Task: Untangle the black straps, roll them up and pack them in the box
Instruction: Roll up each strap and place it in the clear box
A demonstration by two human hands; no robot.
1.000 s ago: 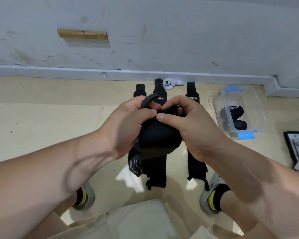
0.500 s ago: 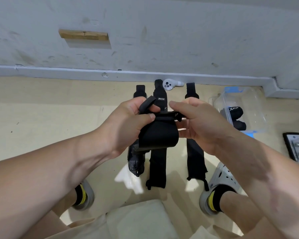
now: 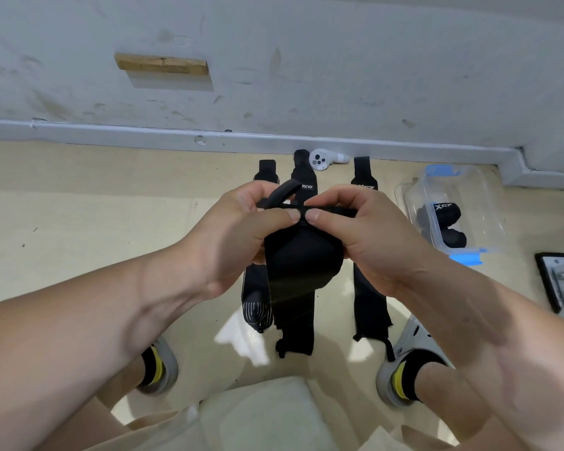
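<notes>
Centrally, both hands gripped one rolled strap point(image 3: 302, 258) above the floor. The left hand point(image 3: 241, 236) and right hand point(image 3: 365, 236) were curled round its ends, thumbs meeting over a thin band across its top. The roll's axis appeared to run left to right. The clear box point(image 3: 489, 196) lay to the right, nearer the right hand. Fingers behind the roll were hidden, and the band's fastening could not be made out.

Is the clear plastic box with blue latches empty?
No, the clear plastic box with blue latches already holds rolled black straps, one of them printed with white lettering.
</notes>
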